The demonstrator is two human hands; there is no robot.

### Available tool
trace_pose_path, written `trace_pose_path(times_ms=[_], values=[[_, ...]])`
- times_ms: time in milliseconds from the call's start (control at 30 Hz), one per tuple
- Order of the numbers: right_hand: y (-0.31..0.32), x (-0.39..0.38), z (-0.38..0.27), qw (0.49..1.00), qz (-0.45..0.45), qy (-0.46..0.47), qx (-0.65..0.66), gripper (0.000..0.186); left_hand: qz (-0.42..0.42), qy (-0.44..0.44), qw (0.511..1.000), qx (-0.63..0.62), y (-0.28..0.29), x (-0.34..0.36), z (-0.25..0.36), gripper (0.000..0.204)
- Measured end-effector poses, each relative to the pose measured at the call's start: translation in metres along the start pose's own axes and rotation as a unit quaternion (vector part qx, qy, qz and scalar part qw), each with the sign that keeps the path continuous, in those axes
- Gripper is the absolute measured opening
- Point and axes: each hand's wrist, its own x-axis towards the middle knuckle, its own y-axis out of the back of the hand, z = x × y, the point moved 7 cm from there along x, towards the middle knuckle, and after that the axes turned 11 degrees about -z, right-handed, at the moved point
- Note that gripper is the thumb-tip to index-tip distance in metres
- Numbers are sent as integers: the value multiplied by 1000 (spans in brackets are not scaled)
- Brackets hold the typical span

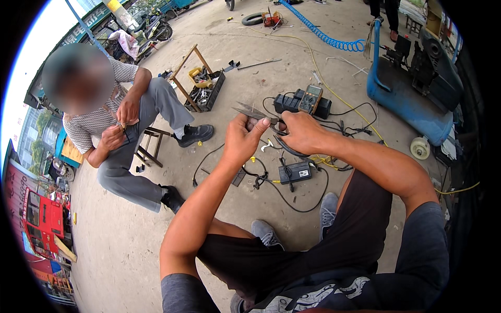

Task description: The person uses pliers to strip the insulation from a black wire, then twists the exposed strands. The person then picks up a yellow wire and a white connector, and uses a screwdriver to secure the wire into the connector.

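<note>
My right hand (pixel 302 134) is closed round the dark curved handles of what look like scissors (pixel 252 110). Their pointed grey metal blades reach left, past my left fingers. My left hand (pixel 244 136) is raised beside the blades, with thumb and fingers pinched together near the pivot. Whatever small piece lies between those fingertips is too small to make out. Below my hands, a black charger box (pixel 296 172) with coiled leads lies on the concrete. Just beyond them, a multimeter (pixel 311 98) leans on a black battery pack (pixel 284 103).
Dark cables (pixel 308 211) loop over the ground by my shoes. At left, a seated person (pixel 94 83) handles something small. Beyond stands a tool crate (pixel 209 94) with a wooden frame. A blue air compressor tank (pixel 407 107) is at right, with a coiled blue hose (pixel 329 39).
</note>
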Motion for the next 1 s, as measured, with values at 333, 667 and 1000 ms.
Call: trace_pose_path(times_ms=[333, 667, 1000], values=[[-1, 1, 2, 1000, -2, -12, 17, 37, 10, 15, 1000, 3, 4, -1, -5, 44], [-1, 1, 0, 1000, -2, -14, 28, 38, 32, 17, 999, -1, 6, 1, -13, 55], [0, 0, 0, 999, 3, -19, 39, 38, 38, 13, 999, 15, 7, 0, -6, 59]])
